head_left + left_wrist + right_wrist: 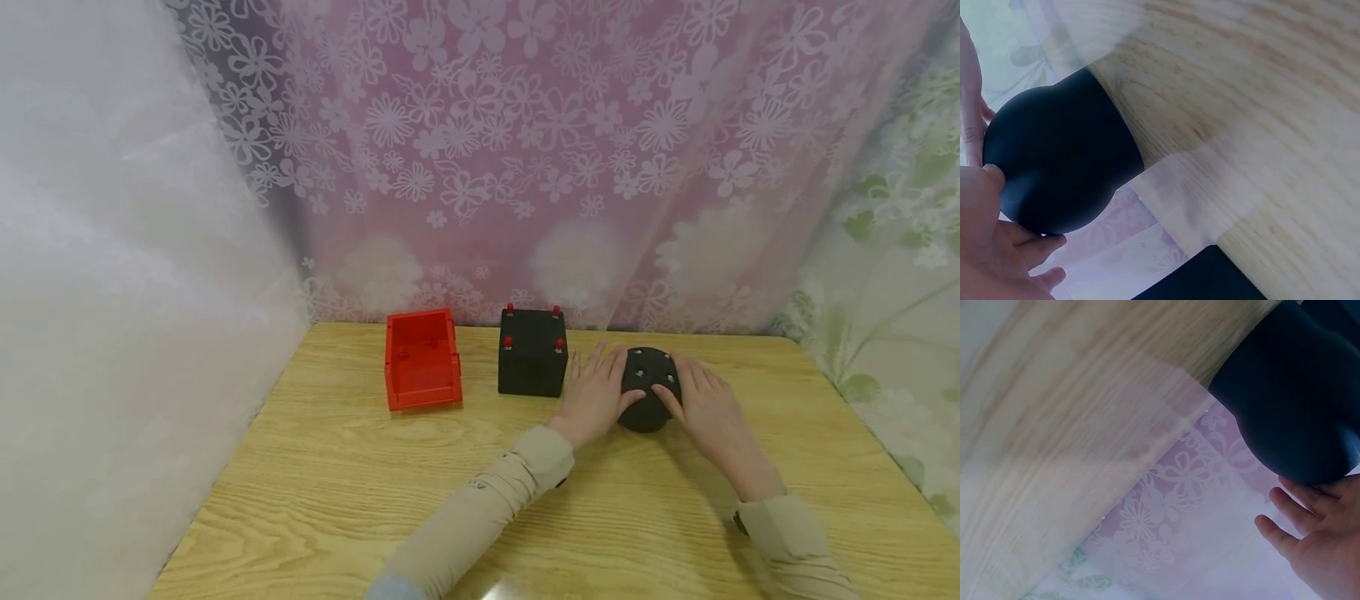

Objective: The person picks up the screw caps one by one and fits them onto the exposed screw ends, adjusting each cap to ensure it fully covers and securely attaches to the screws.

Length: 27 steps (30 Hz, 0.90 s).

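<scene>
Red bin (424, 371) sits on wood-grain table (322, 475), black box (531, 373) with four red pegs (508, 342) to its right. Pink floral curtain (487, 167) hangs behind.

head: bright, soft shadows | glare low on table (337, 500) | 2 wrist views: hazy, bluish

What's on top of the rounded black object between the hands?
Four small silvery fittings show atop the rounded black object. The left hand and right hand hide parts of its edges; whatever they cover there cannot be seen.
</scene>
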Tool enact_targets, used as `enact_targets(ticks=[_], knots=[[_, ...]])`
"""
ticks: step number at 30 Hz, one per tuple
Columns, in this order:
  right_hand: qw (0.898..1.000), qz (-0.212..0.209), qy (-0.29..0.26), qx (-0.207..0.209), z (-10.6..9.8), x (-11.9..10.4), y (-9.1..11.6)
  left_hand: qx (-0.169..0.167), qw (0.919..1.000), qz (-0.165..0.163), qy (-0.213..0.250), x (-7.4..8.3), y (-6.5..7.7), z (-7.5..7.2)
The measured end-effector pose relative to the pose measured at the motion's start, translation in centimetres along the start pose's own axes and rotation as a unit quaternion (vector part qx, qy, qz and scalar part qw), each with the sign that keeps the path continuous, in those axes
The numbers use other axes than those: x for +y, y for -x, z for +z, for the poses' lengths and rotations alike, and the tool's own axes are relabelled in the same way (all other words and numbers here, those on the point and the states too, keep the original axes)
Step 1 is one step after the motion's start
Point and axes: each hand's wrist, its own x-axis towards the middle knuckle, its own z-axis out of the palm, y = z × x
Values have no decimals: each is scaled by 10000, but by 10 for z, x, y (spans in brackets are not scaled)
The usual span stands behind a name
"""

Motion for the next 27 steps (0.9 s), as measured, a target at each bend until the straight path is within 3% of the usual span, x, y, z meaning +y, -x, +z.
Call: enact_targets(ticks=[13, 27], knots=[[9999, 52, 64, -106, -3, -10, 3, -70, 9996, -188, 216, 1, 11, 0], [9995, -246, 133, 132, -2, -15, 6, 259, 9996, -59, 113, -4, 24, -1]])
